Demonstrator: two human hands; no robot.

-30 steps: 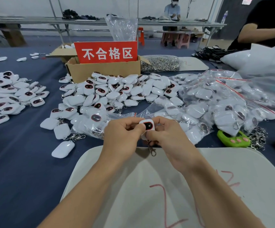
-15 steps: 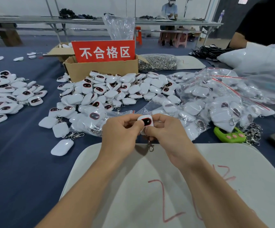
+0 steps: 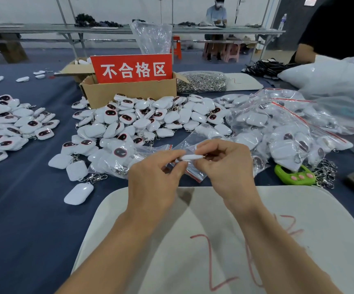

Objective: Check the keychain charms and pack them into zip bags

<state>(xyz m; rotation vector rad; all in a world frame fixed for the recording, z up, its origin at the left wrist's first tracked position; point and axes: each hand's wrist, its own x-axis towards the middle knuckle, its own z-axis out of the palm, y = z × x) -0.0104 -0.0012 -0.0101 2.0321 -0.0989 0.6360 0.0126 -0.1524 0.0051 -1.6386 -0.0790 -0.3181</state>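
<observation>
charm: white keychain charm [image 3: 191,157] is lying edge-on and roughly level between the two hands, its ends caught in both grips, above the far edge of the white board [image 3: 193,240].
zip bag: an empty zip bag [image 3: 195,174] with a red strip is lying just under and behind the charm, partly hidden by the fingers.
left grip: left hand [image 3: 152,179] is pinching the charm's left end between thumb and forefinger tips, the other fingers curling loosely below.
right grip: right hand [image 3: 225,168] is holding the charm's right end, fingers curling over it.
open room: bare blue cloth [image 3: 23,219] is stretching left of the board, with one loose charm [image 3: 79,193] lying on it.
crowding: the charm pile [image 3: 150,119] is sitting just beyond the hands; bagged charms [image 3: 288,128] are heaping up to the right; a green gadget [image 3: 292,175] is lying near the right hand; a cardboard box [image 3: 129,92] with a red sign [image 3: 132,67] is standing behind the pile.
pose: both forearms are coming up from the bottom and converging over the board, backs of the hands facing the camera.
</observation>
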